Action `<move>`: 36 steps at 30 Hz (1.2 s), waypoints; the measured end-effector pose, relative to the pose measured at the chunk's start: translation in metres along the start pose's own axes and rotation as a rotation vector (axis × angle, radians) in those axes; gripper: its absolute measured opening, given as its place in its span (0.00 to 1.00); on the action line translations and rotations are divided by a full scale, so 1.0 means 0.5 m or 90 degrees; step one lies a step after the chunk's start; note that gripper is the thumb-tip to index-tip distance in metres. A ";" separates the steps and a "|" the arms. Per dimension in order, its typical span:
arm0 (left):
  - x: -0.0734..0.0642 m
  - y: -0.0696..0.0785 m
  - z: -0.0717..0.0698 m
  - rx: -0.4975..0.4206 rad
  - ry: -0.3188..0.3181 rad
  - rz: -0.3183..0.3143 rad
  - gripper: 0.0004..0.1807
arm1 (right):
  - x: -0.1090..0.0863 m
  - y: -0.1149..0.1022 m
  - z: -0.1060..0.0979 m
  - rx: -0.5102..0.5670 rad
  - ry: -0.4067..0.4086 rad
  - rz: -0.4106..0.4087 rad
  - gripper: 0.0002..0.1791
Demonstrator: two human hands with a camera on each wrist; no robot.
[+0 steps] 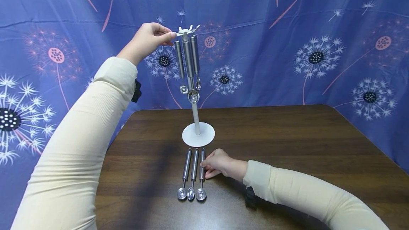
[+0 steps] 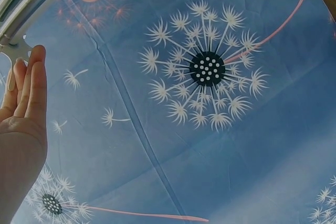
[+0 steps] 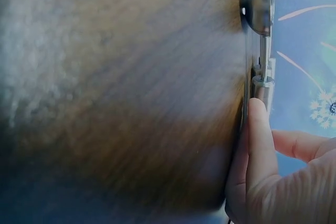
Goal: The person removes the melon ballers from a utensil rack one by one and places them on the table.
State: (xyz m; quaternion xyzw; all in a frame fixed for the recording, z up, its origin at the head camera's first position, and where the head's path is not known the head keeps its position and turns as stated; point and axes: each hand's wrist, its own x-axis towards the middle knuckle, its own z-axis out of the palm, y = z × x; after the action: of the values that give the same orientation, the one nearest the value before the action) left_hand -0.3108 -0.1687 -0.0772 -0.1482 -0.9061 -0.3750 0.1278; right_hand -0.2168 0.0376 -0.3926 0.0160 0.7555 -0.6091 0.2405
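My left hand (image 1: 150,40) is raised to the top of a white rack (image 1: 197,136), its thumb and fingers pinching one of the hooks (image 2: 11,59). Below the hooks hang several steel melon ballers (image 1: 188,56), bowls downward. On the table lie three more: a left one (image 1: 186,168), a middle one (image 1: 194,168) and a right one (image 1: 201,184). My right hand (image 1: 218,164) grips the handle of the right melon baller at the table surface. Its round bowl (image 3: 259,11) shows in the right wrist view.
The rack's round base stands on a brown wooden table (image 1: 287,134), just behind the row of melon ballers. A blue curtain (image 1: 255,52) with dandelion print hangs behind the table.
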 end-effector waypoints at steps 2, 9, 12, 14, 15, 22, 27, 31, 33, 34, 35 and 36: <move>0.000 0.000 0.000 -0.004 -0.001 0.001 0.28 | 0.000 -0.001 -0.003 0.002 0.000 0.001 0.07; 0.002 0.001 0.001 -0.001 -0.006 0.003 0.29 | 0.008 0.000 -0.018 0.023 0.001 0.007 0.05; 0.002 0.000 0.001 -0.002 -0.009 0.004 0.29 | 0.014 -0.002 -0.028 0.037 0.002 0.005 0.04; 0.001 -0.001 0.001 -0.006 -0.010 0.005 0.29 | 0.018 -0.007 -0.036 0.045 -0.001 0.001 0.05; 0.001 -0.002 0.000 -0.007 -0.010 0.006 0.28 | 0.020 -0.010 -0.040 0.051 -0.002 -0.002 0.06; -0.003 -0.007 0.003 -0.034 0.005 0.016 0.25 | 0.027 -0.044 -0.066 0.079 -0.005 -0.061 0.15; -0.007 -0.010 0.010 -0.060 0.018 0.016 0.23 | 0.028 -0.080 -0.083 0.110 -0.002 -0.106 0.19; -0.008 -0.011 0.012 -0.060 0.022 0.020 0.23 | 0.024 -0.118 -0.097 0.126 0.012 -0.127 0.19; -0.008 -0.012 0.010 -0.060 0.024 0.023 0.23 | 0.021 -0.137 -0.103 0.130 0.016 -0.135 0.19; -0.008 -0.014 0.009 -0.062 0.025 0.022 0.22 | 0.019 -0.146 -0.106 0.132 0.016 -0.141 0.19; -0.007 -0.015 0.008 -0.068 0.027 0.022 0.21 | 0.018 -0.155 -0.108 0.134 0.014 -0.148 0.20; -0.007 -0.017 0.007 -0.071 0.029 0.022 0.21 | 0.017 -0.163 -0.110 0.139 0.014 -0.151 0.20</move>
State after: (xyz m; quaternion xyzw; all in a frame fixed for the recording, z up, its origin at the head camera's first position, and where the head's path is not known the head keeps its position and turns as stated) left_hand -0.3111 -0.1725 -0.0863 -0.1617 -0.8781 -0.4258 0.1465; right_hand -0.2691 0.0653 -0.3135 -0.0406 0.6843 -0.7113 0.1555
